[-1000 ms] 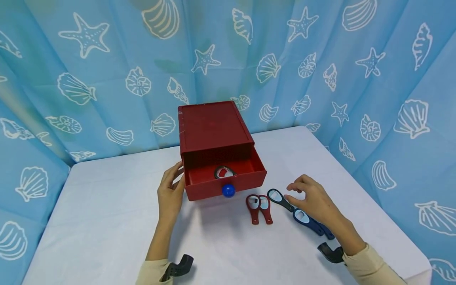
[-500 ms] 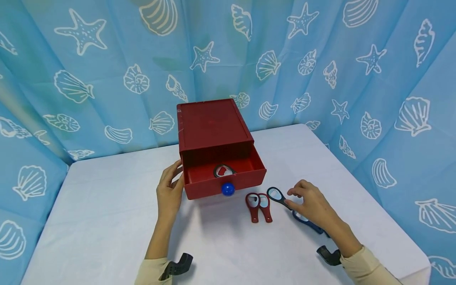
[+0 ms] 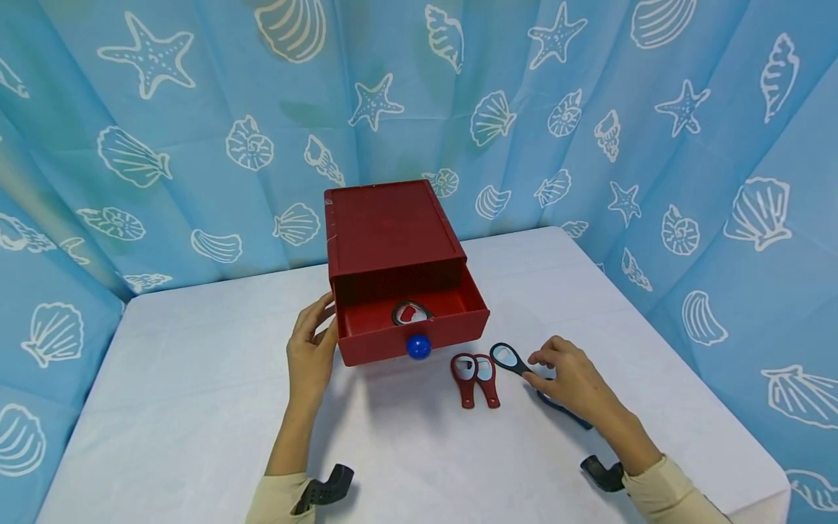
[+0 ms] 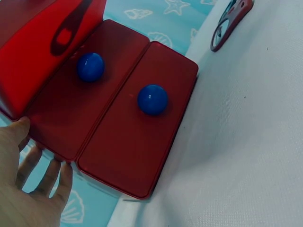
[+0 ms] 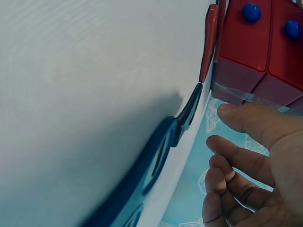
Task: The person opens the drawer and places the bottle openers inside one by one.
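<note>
Across the white surface (image 3: 196, 378) from me, a person in cream sleeves (image 3: 281, 499) has the left hand (image 3: 310, 364) up against the left side of a red drawer cabinet (image 3: 393, 225), thumb near the edge and fingers extended, touching its side rather than wrapping round anything. The top drawer (image 3: 376, 348) stands pulled out, blue knob (image 3: 419, 347) in front, with a dark-rimmed magnifying glass (image 3: 396, 314) lying inside; two closed drawers (image 4: 137, 142) sit below it. The right hand (image 3: 576, 378) is grasping nothing: thumb and forefinger are parted, the other fingers loosely bent, just above the handle of a black magnifying glass (image 3: 507, 356) on the surface, to the right of the cabinet's front. Left of that one, two red magnifying glasses (image 3: 466, 393) lie side by side, touching. A blue magnifying glass (image 3: 568, 413) shows partly beneath the right hand. Behind everything hangs a blue curtain (image 3: 406, 156) printed with white shells and starfish.
</note>
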Demonstrator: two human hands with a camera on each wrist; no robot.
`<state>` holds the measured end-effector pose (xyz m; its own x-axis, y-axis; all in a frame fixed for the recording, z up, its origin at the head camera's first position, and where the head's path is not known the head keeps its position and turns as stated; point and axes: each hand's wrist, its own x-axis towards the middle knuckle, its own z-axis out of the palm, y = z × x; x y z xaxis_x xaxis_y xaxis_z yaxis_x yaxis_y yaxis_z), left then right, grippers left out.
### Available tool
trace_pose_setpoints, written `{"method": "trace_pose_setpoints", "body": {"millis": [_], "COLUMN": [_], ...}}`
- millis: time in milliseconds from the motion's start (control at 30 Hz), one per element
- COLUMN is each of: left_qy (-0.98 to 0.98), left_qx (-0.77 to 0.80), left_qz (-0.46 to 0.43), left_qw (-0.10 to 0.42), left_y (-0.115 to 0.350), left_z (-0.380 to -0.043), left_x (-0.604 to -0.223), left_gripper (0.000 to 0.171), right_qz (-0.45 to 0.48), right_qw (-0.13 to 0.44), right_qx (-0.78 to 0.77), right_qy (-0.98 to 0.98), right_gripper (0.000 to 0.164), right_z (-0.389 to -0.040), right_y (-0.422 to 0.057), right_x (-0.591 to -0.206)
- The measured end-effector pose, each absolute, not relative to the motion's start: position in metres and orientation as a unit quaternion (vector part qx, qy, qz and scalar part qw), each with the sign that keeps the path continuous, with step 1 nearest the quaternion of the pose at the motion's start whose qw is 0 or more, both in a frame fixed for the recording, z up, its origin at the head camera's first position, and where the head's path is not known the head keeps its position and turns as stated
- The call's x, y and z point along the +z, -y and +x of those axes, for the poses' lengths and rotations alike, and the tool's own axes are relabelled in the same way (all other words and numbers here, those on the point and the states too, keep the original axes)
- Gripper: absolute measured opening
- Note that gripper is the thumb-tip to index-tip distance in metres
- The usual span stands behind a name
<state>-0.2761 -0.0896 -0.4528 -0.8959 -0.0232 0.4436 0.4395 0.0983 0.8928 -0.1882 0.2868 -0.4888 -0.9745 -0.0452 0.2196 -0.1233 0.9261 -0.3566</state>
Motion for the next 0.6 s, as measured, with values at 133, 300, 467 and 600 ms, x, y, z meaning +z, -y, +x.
{"method": "trace_pose_setpoints", "body": {"millis": [133,300,467,600], "left_qy": [0.720,0.719,0.717,0.715], "left_qx": [-0.655,-0.657,-0.660,-0.663], "left_qz": [-0.146,-0.147,-0.144,-0.142], "left_qw": [0.174,0.175,0.171,0.170], "left_y": [0.0900,0.0899,0.0897,0.0900], "left_z": [-0.2758,-0.2762,-0.2763,-0.2763], "left_x": [-0.4527,-0.4521,-0.4525,-0.4524], "left_gripper": [0.040,0.040,0.040,0.040], "right_qz": [0.037,0.034,0.030,0.025], "right_qw": [0.097,0.094,0.095,0.092], "right_qx": [0.190,0.191,0.187,0.184], "right_qy": [0.976,0.977,0.977,0.978], "right_gripper": [0.025,0.027,0.027,0.026], "right_z": [-0.1874,-0.1861,-0.1849,-0.1848], "right_y": [-0.2874,-0.2894,-0.2911,-0.2928], "right_x": [-0.4917,-0.4948,-0.4969,-0.4982]}}
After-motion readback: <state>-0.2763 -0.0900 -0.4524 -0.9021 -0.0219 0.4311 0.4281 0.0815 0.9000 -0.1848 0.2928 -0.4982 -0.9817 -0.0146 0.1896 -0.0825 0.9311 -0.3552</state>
